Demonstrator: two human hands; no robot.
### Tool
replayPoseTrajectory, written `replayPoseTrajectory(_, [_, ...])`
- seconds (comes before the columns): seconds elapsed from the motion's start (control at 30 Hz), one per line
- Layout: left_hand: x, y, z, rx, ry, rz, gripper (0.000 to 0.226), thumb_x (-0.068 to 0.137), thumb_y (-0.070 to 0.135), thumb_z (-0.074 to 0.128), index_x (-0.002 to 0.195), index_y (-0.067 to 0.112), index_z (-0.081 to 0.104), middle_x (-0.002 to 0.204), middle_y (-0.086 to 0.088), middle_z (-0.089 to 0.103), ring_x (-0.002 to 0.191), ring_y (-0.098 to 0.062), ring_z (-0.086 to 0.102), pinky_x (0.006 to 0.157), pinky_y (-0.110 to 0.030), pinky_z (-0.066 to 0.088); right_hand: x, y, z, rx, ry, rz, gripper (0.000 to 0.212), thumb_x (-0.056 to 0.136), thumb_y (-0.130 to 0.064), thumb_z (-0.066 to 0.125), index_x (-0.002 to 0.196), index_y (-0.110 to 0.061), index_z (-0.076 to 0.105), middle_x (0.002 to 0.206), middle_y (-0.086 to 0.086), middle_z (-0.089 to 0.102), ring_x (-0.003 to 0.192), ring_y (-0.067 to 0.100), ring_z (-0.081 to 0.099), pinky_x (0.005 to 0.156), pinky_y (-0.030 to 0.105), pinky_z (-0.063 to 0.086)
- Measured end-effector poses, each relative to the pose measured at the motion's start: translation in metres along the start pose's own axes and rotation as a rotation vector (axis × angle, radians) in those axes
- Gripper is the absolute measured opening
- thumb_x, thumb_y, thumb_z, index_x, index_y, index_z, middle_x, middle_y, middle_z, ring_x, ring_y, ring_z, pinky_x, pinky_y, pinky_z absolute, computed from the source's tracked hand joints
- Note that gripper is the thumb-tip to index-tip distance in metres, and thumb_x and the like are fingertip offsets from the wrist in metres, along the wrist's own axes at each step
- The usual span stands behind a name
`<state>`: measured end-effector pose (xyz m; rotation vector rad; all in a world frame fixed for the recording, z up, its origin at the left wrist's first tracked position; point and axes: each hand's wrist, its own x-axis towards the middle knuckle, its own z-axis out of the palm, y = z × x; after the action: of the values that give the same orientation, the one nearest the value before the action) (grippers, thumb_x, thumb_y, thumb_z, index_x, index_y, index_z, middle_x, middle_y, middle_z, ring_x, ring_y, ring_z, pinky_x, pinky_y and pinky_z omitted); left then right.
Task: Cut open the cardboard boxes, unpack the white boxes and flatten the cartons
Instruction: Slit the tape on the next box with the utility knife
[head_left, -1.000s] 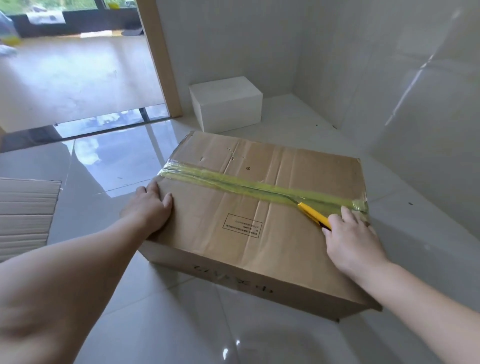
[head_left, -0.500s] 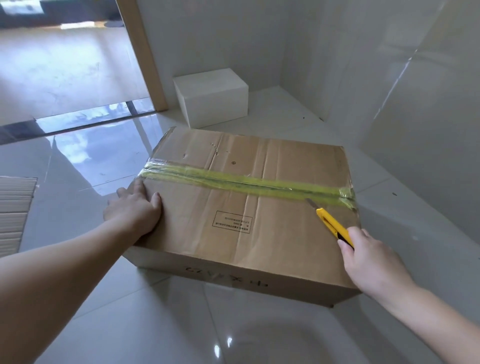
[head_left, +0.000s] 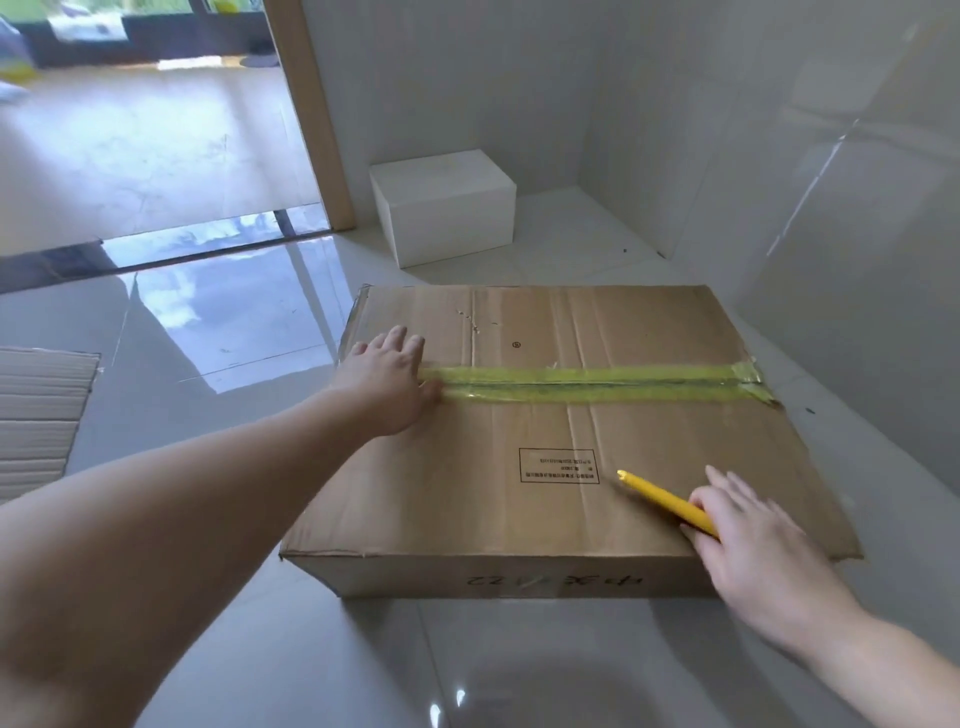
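A brown cardboard carton (head_left: 545, 467) lies flat on the tiled floor, its top seam covered by a strip of yellow-green tape (head_left: 587, 384) with a dark slit along the middle. My left hand (head_left: 387, 382) rests flat on the left end of the tape, fingers spread. My right hand (head_left: 748, 540) holds a yellow utility knife (head_left: 662, 501) over the near right part of the lid, its tip pointing left and away from the tape. A white box (head_left: 447, 208) stands on the floor behind the carton, by the wall.
Flattened cardboard (head_left: 36, 415) lies on the floor at the left edge. A wooden door frame (head_left: 311, 114) stands beyond the carton at the left. Tiled walls (head_left: 831, 182) close the corner behind and to the right. Glossy floor (head_left: 363, 665) spreads in front.
My right hand drew the knife off the tape's right end and back toward me. My left hand slid from the carton's left edge up onto the tape's left end. The carton looks turned squarer to me.
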<state>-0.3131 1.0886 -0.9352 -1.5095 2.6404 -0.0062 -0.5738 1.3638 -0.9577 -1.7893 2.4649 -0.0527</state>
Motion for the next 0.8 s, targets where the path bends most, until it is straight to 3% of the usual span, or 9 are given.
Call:
replayPoseTrajectory(0.03, [0.013, 0.001, 0.003, -0.037, 0.016, 0.017, 0.064, 0.095, 0.054, 0.032, 0.145, 0.015, 0.026, 0.156, -0.01, 0.019, 0.142, -0.028, 0.022, 0.115, -0.043, 0.021, -0.007, -0.009, 0.002, -0.02, -0.009, -0.086, 0.028, 0.085, -0.029, 0.067, 0.106, -0.027, 0.048, 0.147, 0.008, 0.043, 0.135, 0.028, 0.041, 0.101, 0.046, 0.043])
replayPoseTrajectory(0.1, [0.039, 0.005, 0.008, -0.122, 0.031, -0.001, 0.059, 0.094, 0.051, 0.035, 0.14, 0.013, 0.034, 0.152, -0.009, 0.028, 0.14, -0.026, 0.025, 0.114, -0.042, 0.021, -0.013, -0.02, 0.01, -0.047, 0.028, -0.22, 0.058, 0.054, -0.022, 0.091, 0.092, -0.027, 0.047, 0.126, 0.015, 0.062, 0.111, 0.035, 0.062, 0.076, 0.054, 0.055])
replayPoseTrajectory(0.17, [0.062, 0.007, 0.011, -0.177, 0.037, -0.023, 0.056, 0.095, 0.049, 0.035, 0.136, 0.012, 0.038, 0.148, -0.008, 0.034, 0.138, -0.025, 0.028, 0.113, -0.041, 0.022, -0.013, -0.019, 0.019, -0.078, 0.053, -0.248, 0.074, 0.035, -0.013, 0.094, 0.087, -0.025, 0.044, 0.118, 0.018, 0.066, 0.102, 0.038, 0.065, 0.068, 0.055, 0.053])
replayPoseTrajectory(0.27, [0.088, 0.011, 0.013, -0.149, 0.047, 0.006, 0.058, 0.096, 0.051, 0.032, 0.138, 0.011, 0.035, 0.149, -0.007, 0.032, 0.14, -0.024, 0.025, 0.113, -0.04, 0.02, -0.013, -0.018, 0.025, -0.074, 0.109, -0.266, 0.079, 0.026, 0.002, 0.087, 0.085, -0.024, 0.041, 0.119, 0.018, 0.065, 0.103, 0.039, 0.064, 0.071, 0.056, 0.051])
replayPoseTrajectory(0.33, [0.104, 0.014, 0.013, -0.131, 0.046, 0.014, 0.061, 0.096, 0.052, 0.031, 0.141, 0.01, 0.032, 0.152, -0.008, 0.029, 0.141, -0.024, 0.022, 0.114, -0.04, 0.018, -0.012, -0.017, 0.028, -0.086, 0.155, -0.284, 0.072, 0.032, 0.002, 0.081, 0.085, -0.025, 0.04, 0.12, 0.016, 0.065, 0.103, 0.038, 0.065, 0.073, 0.055, 0.051])
replayPoseTrajectory(0.43, [0.122, 0.009, 0.012, -0.119, 0.047, -0.003, 0.065, 0.095, 0.055, 0.031, 0.142, 0.01, 0.031, 0.152, -0.01, 0.028, 0.142, -0.025, 0.022, 0.115, -0.042, 0.017, -0.009, -0.018, 0.027, -0.071, 0.233, -0.337, 0.04, 0.055, -0.003, 0.053, 0.086, -0.024, 0.04, 0.119, 0.015, 0.066, 0.102, 0.037, 0.066, 0.073, 0.056, 0.051])
replayPoseTrajectory(0.53, [0.135, 0.0, 0.012, -0.102, 0.015, -0.044, 0.074, 0.093, 0.061, 0.03, 0.145, 0.008, 0.029, 0.152, -0.01, 0.029, 0.142, -0.024, 0.021, 0.115, -0.043, 0.016, -0.006, -0.018, 0.028, -0.088, 0.279, -0.33, 0.03, 0.064, -0.006, 0.034, 0.089, -0.022, 0.041, 0.119, 0.016, 0.066, 0.103, 0.038, 0.065, 0.073, 0.058, 0.051])
replayPoseTrajectory(0.73, [0.137, -0.009, 0.011, -0.071, -0.027, -0.055, 0.081, 0.091, 0.068, 0.025, 0.147, 0.011, 0.026, 0.152, -0.009, 0.03, 0.141, -0.026, 0.023, 0.116, -0.041, 0.014, -0.001, -0.014, 0.025, -0.1, 0.254, -0.31, 0.029, 0.07, -0.005, 0.03, 0.09, -0.021, 0.043, 0.122, 0.016, 0.064, 0.108, 0.037, 0.063, 0.077, 0.058, 0.049])
replayPoseTrajectory(0.8, [0.135, -0.011, 0.011, -0.074, -0.022, -0.07, 0.081, 0.091, 0.068, 0.024, 0.147, 0.01, 0.026, 0.152, -0.011, 0.03, 0.141, -0.027, 0.022, 0.116, -0.041, 0.014, 0.005, -0.007, 0.02, -0.077, 0.21, -0.327, 0.023, 0.076, -0.006, 0.039, 0.091, -0.022, 0.043, 0.123, 0.015, 0.063, 0.11, 0.036, 0.062, 0.078, 0.058, 0.05])
